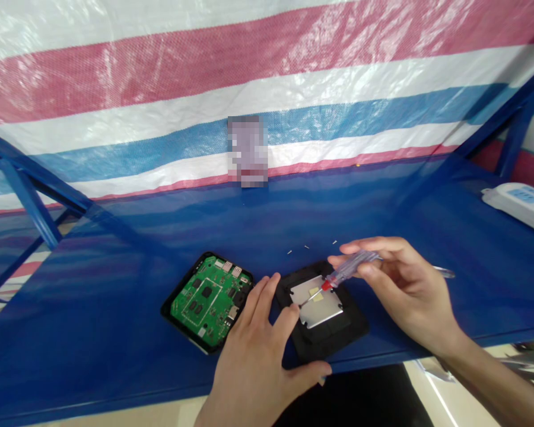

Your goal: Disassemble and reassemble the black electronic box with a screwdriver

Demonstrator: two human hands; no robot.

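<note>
My right hand (409,290) grips a screwdriver (349,270) with a clear purplish handle and a red collar. Its tip points down at the left corner of a silver metal plate (323,314) on a square black cover (353,338). Beside that tip, my left hand (258,356) rests with fingers spread; the index finger touches the plate's corner and the thumb lies at the cover's front edge. Left of this hand sits a black case (171,317) holding a green circuit board (196,299), partly behind my fingers. A pale yellow pad (315,295) is on the plate.
Several small screws (307,247) lie behind the cover on the blue table (137,249). A slim shiny rod (445,273) shows past my right hand. A white power strip (523,204) is at far right. Striped sheeting (160,77) and blue frame bars (31,190) bound the table.
</note>
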